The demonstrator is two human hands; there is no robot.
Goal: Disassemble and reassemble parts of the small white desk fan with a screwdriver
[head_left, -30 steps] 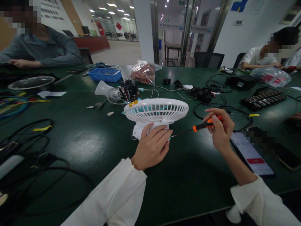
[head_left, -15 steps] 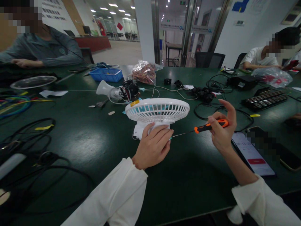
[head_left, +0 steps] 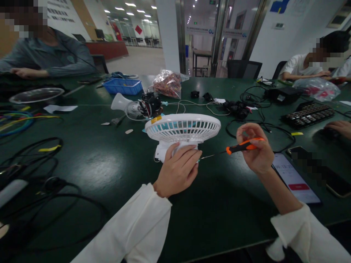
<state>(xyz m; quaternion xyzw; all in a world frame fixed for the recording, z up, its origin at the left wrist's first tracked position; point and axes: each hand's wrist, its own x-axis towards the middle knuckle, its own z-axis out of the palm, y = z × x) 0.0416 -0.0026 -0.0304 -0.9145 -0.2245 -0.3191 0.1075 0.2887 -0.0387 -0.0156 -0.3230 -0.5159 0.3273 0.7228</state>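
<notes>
A white fan with a round slatted grille and light-blue blades lies face up on the table. My left hand is wrapped round its white base, fingers closed, hiding part of it. In my right hand is the orange-and-black handle of a screwdriver, with curled fingers behind it. The screwdriver's thin shaft points left, and its tip meets the fan base beside my left fingertips; the exact contact spot is hidden.
Behind the fan lie a white-and-black motor part, a blue basket and a plastic bag. Cables spread at left. A lit phone and a keyboard are at right. A co-worker's hand rests on a mouse.
My right fingers have turned and curled round the screwdriver handle. The fan and my left hand stay put. A co-worker's hand has come onto the mouse at right.
</notes>
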